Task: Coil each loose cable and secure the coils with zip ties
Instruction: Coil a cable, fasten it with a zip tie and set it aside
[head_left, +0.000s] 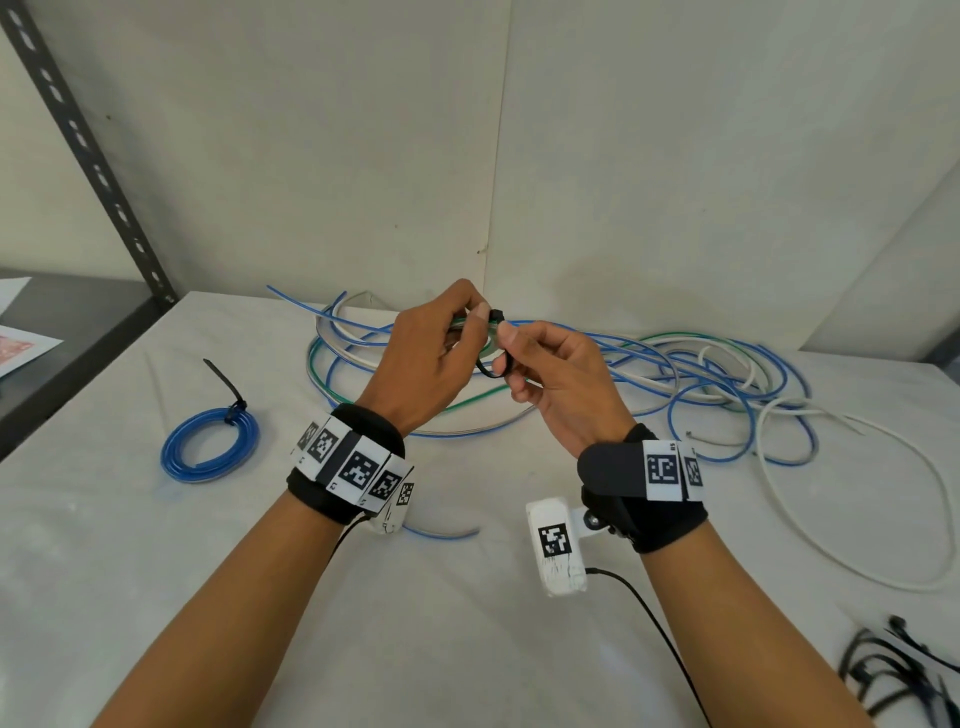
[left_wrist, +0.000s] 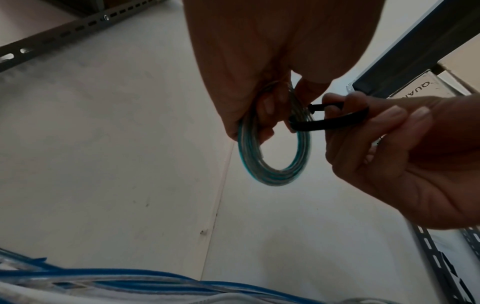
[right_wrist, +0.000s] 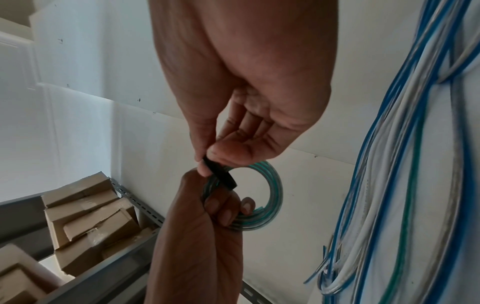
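Observation:
My left hand (head_left: 441, 338) grips a small green-and-clear cable coil (left_wrist: 275, 162) above the table; the coil (right_wrist: 270, 185) hangs below its curled fingers. My right hand (head_left: 524, 358) pinches a black zip tie (left_wrist: 330, 121) that loops around the coil's strands, and the tie (right_wrist: 221, 172) sits between its thumb and forefinger. The tie's head (head_left: 497, 315) shows above the fingers in the head view. Behind both hands lies a tangle of loose blue, white and green cables (head_left: 701, 374).
A blue coil (head_left: 208, 447) bound with a black zip tie lies at the left on the white table (head_left: 156, 545). Spare black zip ties (head_left: 898, 670) are piled at the front right. A metal shelf post (head_left: 88, 150) stands at the left, with cardboard boxes (right_wrist: 85, 214) on shelving.

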